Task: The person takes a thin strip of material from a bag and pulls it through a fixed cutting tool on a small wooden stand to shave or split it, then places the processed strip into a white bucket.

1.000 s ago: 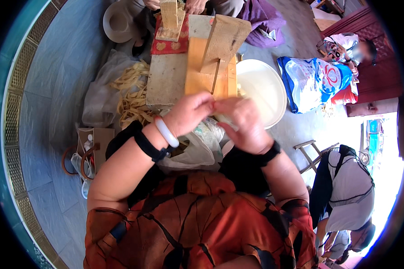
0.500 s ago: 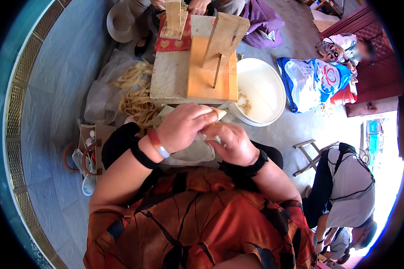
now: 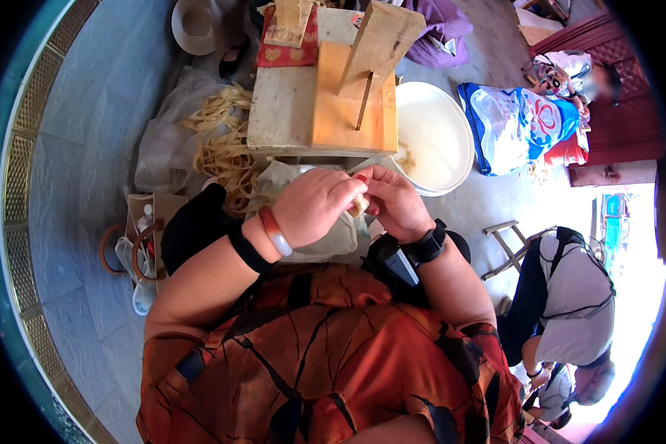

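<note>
Right, hands sit just short of the bench (image 3: 279,111)'s near edge, over a whitish plastic bag (image 3: 322,240) at the lap. Left hand (image 3: 316,209): nearly closed, thumb and fingers pinching a small pale piece (image 3: 360,205). Right hand (image 3: 396,201): fingers curled in, tips up against that same piece; can't tell if it grips. So the piece sits between the two sets of fingertips.

Room: board (image 3: 329,127) comes close to the bench's near edge; grey bench top shows to its left. Floor (image 3: 488,196) opens out on the right, past the bucket.

In the way: upright wood block (image 3: 385,48) and thin rod (image 3: 365,100) on the board, straight ahead. White bucket (image 3: 448,126) just beside the board's right edge. Pale strips (image 3: 226,148) pile left of the bench, handled bag (image 3: 166,211) nearer. Folding stool (image 3: 507,255) right, bending person (image 3: 577,303) beyond.

Count: 2 hands, 1 piece, 1 board, 1 rod, 1 white bucket, 1 stool, 2 wood uprights including the one on red cloth (image 3: 274,58). Strips too tangled to count.
</note>
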Motion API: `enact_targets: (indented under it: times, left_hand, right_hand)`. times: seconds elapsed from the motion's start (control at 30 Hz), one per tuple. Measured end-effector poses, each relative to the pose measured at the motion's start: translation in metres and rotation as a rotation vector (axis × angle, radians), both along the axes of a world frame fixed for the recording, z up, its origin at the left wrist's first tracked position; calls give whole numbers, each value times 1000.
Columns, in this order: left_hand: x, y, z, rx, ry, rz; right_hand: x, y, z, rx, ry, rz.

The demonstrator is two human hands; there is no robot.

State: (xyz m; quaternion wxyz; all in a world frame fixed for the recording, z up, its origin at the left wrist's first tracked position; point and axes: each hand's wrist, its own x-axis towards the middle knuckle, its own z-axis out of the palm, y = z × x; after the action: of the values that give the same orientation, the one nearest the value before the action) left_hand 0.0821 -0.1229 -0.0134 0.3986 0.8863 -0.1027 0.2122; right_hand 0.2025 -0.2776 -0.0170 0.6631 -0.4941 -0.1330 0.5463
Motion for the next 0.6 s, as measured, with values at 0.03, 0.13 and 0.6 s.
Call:
enact_targets:
  times: [0.03, 0.13, 0.6]
  left_hand:
    - [-1, 2, 1, -7, -3, 34]
    - [0, 2, -11, -140, -26, 124]
    - [-6, 6, -27, -1344, 453, -214]
  right_hand:
    - [-4, 2, 16, -35, -107, -6]
    - [-24, 4, 33, -178, -844, 72]
    - [-22, 5, 25, 134, -1520, -123]
